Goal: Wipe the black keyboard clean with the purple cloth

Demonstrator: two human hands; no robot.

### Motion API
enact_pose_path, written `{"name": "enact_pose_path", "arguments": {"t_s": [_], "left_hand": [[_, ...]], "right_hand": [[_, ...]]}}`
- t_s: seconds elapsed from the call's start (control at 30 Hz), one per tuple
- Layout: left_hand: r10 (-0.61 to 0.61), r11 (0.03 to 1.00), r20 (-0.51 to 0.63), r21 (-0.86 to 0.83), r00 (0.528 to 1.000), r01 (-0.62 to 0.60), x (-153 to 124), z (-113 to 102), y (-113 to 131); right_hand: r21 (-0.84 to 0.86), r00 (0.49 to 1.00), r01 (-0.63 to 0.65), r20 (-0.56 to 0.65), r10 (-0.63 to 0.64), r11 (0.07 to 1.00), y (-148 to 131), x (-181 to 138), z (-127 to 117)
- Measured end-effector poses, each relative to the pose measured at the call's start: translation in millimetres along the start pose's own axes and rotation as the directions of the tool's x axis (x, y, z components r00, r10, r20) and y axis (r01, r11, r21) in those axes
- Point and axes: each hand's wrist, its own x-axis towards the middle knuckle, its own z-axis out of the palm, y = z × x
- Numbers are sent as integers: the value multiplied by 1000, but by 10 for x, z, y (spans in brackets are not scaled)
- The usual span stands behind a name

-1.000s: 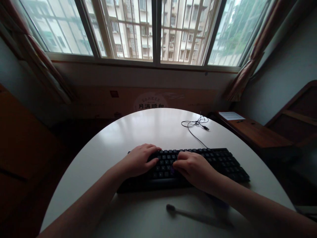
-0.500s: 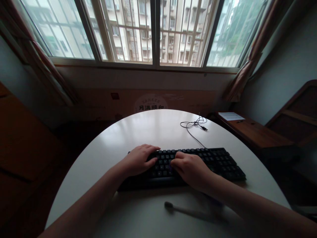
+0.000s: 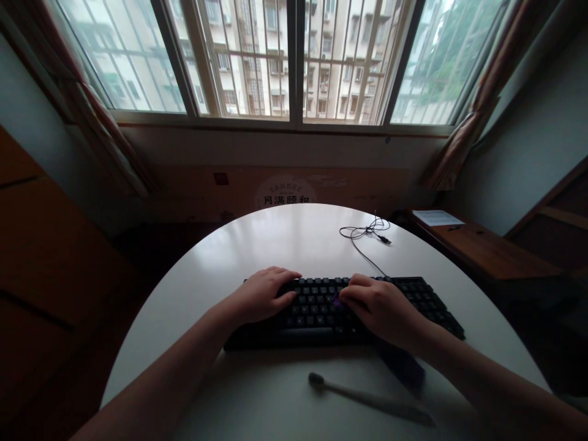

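Observation:
A black keyboard [image 3: 316, 318] lies across the white round table. My left hand [image 3: 266, 294] rests on its left end, fingers stretched toward the back edge and thumb apart over the keys. Over the keys right of the middle, my right hand [image 3: 381, 306] is closed in a pinch on a purple cloth [image 3: 407, 370]. A bit of purple shows at the fingertips, and the rest hangs below the palm onto the table. In front of the keyboard lies a toothbrush [image 3: 367, 398] with dark bristles, its head pointing left.
The keyboard's thin cable [image 3: 362, 231] lies tangled behind it, ending in a USB plug [image 3: 384, 240]. On the right stands a low wooden table [image 3: 505, 248] with a white sheet of paper [image 3: 436, 218]. A barred window [image 3: 294, 61] and curtains [image 3: 101, 135] are beyond.
My right hand has slid right along the keys with the cloth, and more purple shows. My left hand stays on the keyboard's left end. The view has shifted slightly.

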Motion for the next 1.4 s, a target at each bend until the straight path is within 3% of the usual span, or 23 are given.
{"name": "enact_pose_path", "arguments": {"t_s": [0.3,0.5,0.67,0.87,1.07,1.17,1.27,1.4], "left_hand": [[3,1000,-5,-9,1000,-3,10,17,-9],[6,1000,1,6,1000,-6,15,-1,17],[-1,1000,0,5,1000,1,13,12,0],[-14,1000,6,10,1000,14,17,1,18],[-14,1000,9,3,1000,14,11,-3,-8],[-9,1000,13,3,1000,9,9,1,-26],[-9,1000,15,9,1000,9,14,-2,-22],[-21,1000,14,6,1000,21,24,-16,4]], "right_hand": [[-40,990,50,131,-45,998,-95,30,69],[-35,998,8,56,-6,999,-62,54,115],[-74,992,65,111,-57,995,-90,66,99],[-47,997,64,35,-63,997,-27,55,113],[252,988,76,-147,-39,965,265,19,-171],[290,995,96,-43,-87,952,326,1,-213],[175,992,94,70,-107,980,273,-2,-136],[20,988,95,123,-97,995,163,5,-59]]}}
